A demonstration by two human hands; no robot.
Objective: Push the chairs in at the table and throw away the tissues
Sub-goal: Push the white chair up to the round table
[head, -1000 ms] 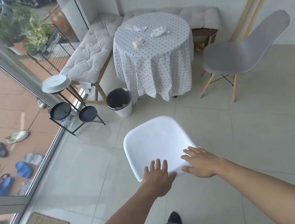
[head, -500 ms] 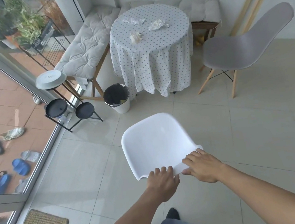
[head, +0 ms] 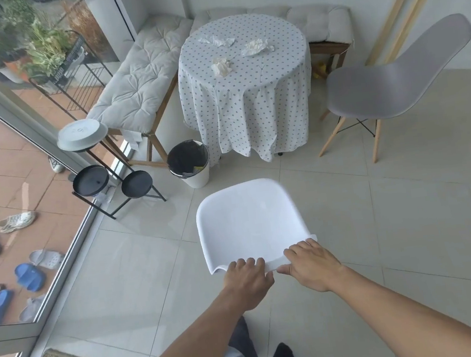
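Here, low in the centre of the frame, both hands grip the top edge of the white chair's backrest. The left hand [head: 248, 280] has its fingers curled over the rim; the right hand [head: 310, 264] lies just beside it, fingers over the same rim and thumb underneath. The white chair [head: 248, 221] stands on the tiled floor at mid-frame, well apart from the round table [head: 247, 93], which occupies the upper centre and is draped in a dotted cloth. Three crumpled tissues rest on the tabletop: one toward the far left [head: 217, 41], one to the right [head: 256, 46] and one nearer the front [head: 221, 66]. The grey chair [head: 389, 85] with wooden legs stands at the upper right, beside the table but not tucked under it. A white bin [head: 190, 161] with a black liner sits on the floor just left of the cloth's hem. A cushioned bench [head: 139, 83] runs along the upper left behind the table.
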